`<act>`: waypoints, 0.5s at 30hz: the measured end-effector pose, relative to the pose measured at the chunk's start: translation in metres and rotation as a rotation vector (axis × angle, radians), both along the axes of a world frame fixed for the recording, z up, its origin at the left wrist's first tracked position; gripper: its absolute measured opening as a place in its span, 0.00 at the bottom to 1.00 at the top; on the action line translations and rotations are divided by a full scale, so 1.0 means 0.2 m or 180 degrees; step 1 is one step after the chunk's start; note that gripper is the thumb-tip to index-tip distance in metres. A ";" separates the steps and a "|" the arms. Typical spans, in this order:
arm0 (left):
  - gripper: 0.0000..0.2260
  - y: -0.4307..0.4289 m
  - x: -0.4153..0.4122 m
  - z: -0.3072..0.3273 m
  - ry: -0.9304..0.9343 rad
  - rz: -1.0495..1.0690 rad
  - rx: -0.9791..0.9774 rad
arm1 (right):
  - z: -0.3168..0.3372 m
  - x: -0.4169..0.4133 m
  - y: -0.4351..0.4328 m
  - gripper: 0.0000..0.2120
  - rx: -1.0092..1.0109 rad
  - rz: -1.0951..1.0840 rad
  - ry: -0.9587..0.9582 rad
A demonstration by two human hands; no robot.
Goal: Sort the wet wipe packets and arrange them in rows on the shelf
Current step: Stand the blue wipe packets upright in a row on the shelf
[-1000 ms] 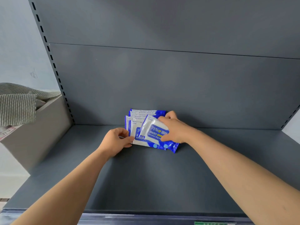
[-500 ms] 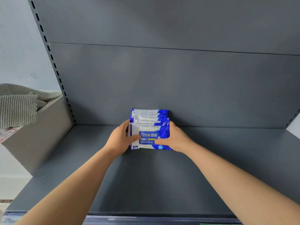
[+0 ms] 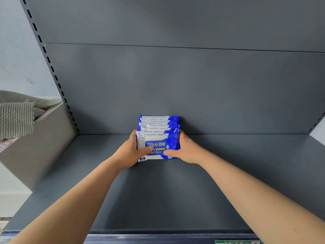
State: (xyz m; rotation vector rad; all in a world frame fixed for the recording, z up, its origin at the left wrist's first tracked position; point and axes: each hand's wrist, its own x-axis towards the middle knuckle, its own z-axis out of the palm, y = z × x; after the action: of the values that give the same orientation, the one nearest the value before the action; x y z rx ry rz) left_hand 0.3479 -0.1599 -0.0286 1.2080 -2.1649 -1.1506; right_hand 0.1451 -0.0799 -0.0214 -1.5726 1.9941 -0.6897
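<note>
Several blue-and-white wet wipe packets (image 3: 158,125) stand upright in one row on the dark grey shelf (image 3: 158,194), the rearmost against the back panel. My left hand (image 3: 131,152) grips the left side of the front packet (image 3: 159,144), its thumb lying across the label. On the right side my right hand (image 3: 184,150) grips the same packet, thumb on the lower front face. The fingers of both hands are hidden behind the packet.
A cardboard box (image 3: 37,143) with striped grey cloth (image 3: 16,118) draped over it stands left of the shelf, beside the slotted upright (image 3: 52,69). The back panel (image 3: 193,88) rises behind the row. The shelf's front edge (image 3: 167,234) lies near my elbows.
A second ago my right hand held one packet tilted at the front of the row. Now that packet stands square in the row, and both hands grip its sides.
</note>
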 end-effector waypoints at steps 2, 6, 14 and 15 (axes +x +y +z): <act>0.22 0.01 0.00 0.01 -0.0057 0.0191 -0.0077 | 0.02 0.00 0.03 0.42 0.0025 -0.0131 0.0049; 0.20 0.07 0.00 0.04 -0.0327 0.0613 -0.0602 | 0.08 0.00 0.13 0.29 0.0027 -0.0294 0.0346; 0.22 0.30 -0.19 0.14 -0.0800 0.0336 -0.2225 | 0.20 -0.09 0.45 0.31 -0.0044 -0.0240 0.1115; 0.19 0.35 -0.25 0.15 -0.0762 0.0202 -0.2343 | 0.21 -0.12 0.51 0.29 -0.0051 -0.0280 0.1217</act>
State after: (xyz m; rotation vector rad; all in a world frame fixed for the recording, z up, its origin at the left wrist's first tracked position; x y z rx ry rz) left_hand 0.2982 -0.0901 0.0015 1.0803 -2.3667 -0.1255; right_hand 0.1214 0.0221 0.0207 -1.7380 2.3465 -0.4626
